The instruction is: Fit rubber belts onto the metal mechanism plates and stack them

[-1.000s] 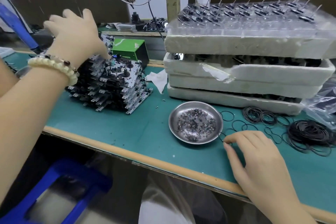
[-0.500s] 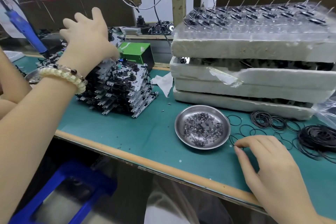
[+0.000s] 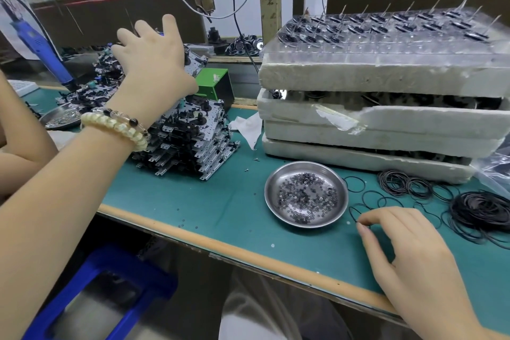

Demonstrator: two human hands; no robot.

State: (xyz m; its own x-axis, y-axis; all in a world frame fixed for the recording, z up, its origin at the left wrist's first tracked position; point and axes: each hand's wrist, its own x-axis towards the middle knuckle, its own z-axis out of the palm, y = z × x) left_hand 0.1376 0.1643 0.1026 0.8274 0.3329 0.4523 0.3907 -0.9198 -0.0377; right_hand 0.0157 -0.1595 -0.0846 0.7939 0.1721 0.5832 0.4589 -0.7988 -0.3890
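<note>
- Two hands over the green mat, well apart; the left hand is up over the rear pile of plates, fingers straight and splayed; what the palm covers is hidden.
- Down front, the right hand curls on the mat; forefinger and thumb pinch a thin black rubber belt, a floppy loop lying just beside the steel dish.
- That dish is round, shallow and shiny; in it, a scatter of tiny dark rings, thickest towards the middle.
- Left of the dish stands the near stack of metal plates; perforated grey sheet metal with black knobs on top, layers slightly askew, edges jagged.
- More rubber: loose belts in small bundles beyond the right hand; a big tangled heap further right; all matte black.
- Behind them, white foam trays piled up, crumbly and chipped at the edges; dark parts show in the gaps between them.
- On top sits a clear plastic tray; in it, rows of black discs on thin pins.
- On the left wrist, a bracelet of pale glossy beads.
- Far left, a second metal dish with small bits in it; a blue power screwdriver above it; a green box behind the near stack.
</note>
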